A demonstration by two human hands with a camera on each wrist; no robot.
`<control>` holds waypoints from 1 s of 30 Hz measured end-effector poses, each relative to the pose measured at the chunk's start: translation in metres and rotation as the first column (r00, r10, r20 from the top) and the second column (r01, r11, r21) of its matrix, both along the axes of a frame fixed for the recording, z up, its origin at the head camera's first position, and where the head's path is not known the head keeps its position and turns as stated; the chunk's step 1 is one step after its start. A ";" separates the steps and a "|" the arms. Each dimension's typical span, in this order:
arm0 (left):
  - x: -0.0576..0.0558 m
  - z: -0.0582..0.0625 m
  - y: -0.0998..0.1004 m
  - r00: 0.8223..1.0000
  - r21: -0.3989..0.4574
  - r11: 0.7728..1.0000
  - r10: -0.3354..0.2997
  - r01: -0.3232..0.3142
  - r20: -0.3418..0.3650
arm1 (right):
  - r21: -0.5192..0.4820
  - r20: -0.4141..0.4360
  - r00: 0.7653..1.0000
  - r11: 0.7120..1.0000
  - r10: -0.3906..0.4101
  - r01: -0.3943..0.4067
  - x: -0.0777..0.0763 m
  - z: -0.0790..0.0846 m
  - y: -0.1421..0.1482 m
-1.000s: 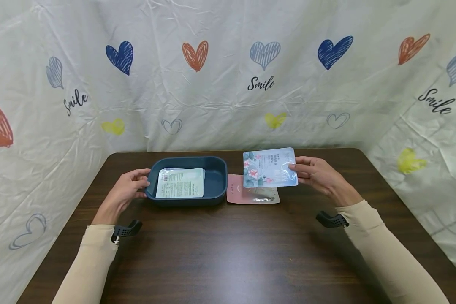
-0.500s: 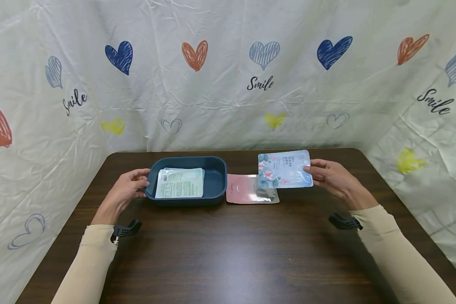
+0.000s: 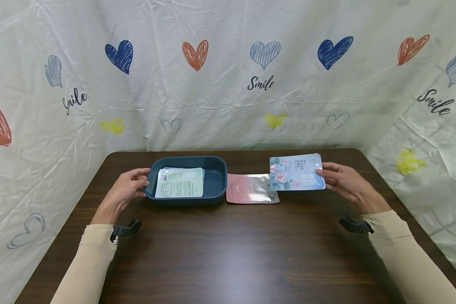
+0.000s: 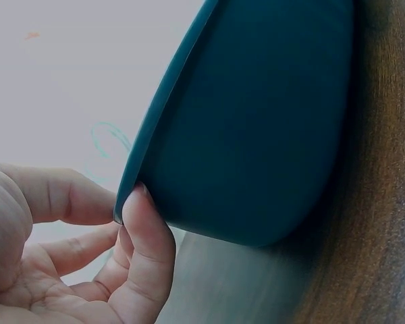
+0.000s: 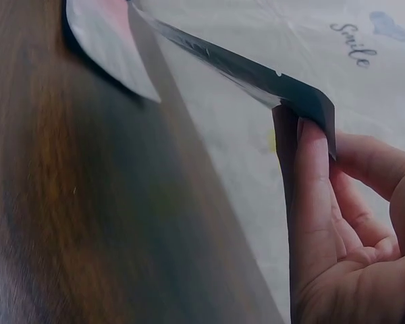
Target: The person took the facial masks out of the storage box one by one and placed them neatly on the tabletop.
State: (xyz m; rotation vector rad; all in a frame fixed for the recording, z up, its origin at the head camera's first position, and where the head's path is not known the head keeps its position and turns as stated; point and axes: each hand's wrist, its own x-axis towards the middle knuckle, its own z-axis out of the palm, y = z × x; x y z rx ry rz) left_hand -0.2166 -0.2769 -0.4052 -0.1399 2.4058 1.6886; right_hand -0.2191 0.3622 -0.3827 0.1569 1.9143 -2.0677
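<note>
Around the middle of one dark brown wood-grain table (image 3: 232, 253) there are two bare hands: a left hand (image 3: 125, 190) near ten o'clock, a right hand (image 3: 346, 185) just past two. One dark blue rounded rectangular tray (image 3: 214, 175) sits between ten and eleven. Flat glossy packets number at least four: one pale blue flowered packet (image 3: 297, 172) near two, one pink-and-silver packet (image 3: 247, 188) near one, and at least two pale packets (image 3: 180, 183) overlapping in the tray, exact count hidden. Two black wristbands (image 3: 127, 229) show.

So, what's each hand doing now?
Left hand: pinching a dark blue oblong tub by its rim.
Right hand: holding a flat, pale blue floral packet.
</note>
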 end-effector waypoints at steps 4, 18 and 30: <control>0.000 0.000 0.000 1.000 0.000 1.000 -0.001 0.001 -0.002 | 0.024 0.010 1.000 1.000 -0.003 0.003 0.002 -0.003 0.007; -0.001 0.000 0.000 1.000 0.000 1.000 -0.003 0.003 -0.002 | -0.022 0.052 0.999 1.000 -0.012 0.013 0.005 -0.018 0.031; -0.001 0.000 -0.001 1.000 0.004 1.000 -0.001 0.001 0.001 | -0.011 0.067 0.998 1.000 0.017 -0.017 0.008 -0.022 0.039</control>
